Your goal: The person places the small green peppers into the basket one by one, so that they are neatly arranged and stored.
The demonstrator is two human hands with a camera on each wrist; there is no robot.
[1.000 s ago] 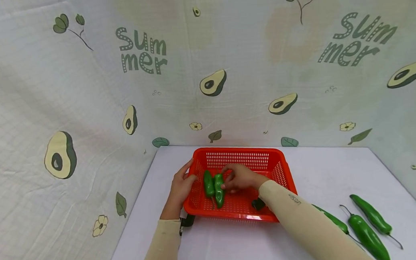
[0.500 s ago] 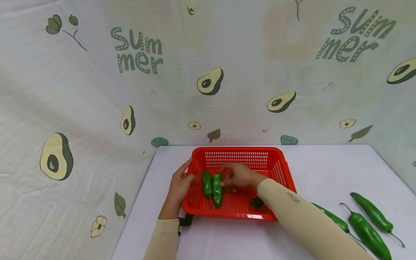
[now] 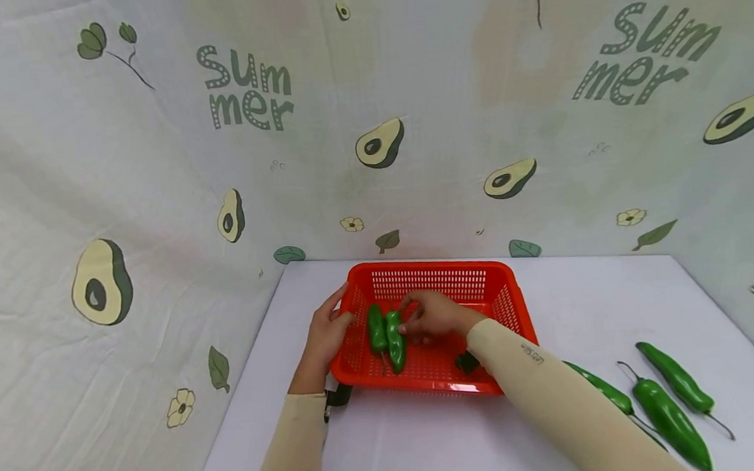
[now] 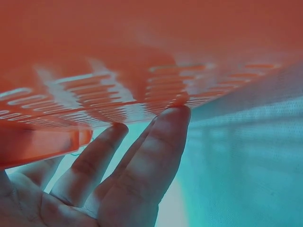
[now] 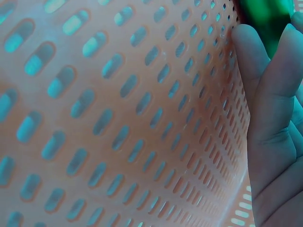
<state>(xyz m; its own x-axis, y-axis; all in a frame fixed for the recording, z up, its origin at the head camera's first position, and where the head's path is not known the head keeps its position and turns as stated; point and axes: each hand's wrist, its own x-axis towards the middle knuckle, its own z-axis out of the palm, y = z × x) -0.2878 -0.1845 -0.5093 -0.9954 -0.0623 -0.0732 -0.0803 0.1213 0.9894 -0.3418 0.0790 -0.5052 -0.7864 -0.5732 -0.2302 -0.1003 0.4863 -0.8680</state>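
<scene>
My left hand holds the left side of a red plastic basket, its thumb over the rim and its fingers along the outside. In the left wrist view, the fingers reach the slotted wall. Inside the basket, two green chili peppers lie side by side at the left: one pepper by the wall, the other pepper to its right. My right hand reaches in, thumb and index fingertips spread at the second pepper's right edge. The right wrist view shows relaxed fingers beside a partly visible pepper.
Right of the basket, several green chili peppers lie on the white table: one pepper partly behind the right sleeve, another pepper and a third pepper. A patterned cloth stands behind the table.
The head view has shifted slightly. The second pepper's stem end now shows at its top, and it has turned a little. Both hands keep their places at the basket and pepper.
</scene>
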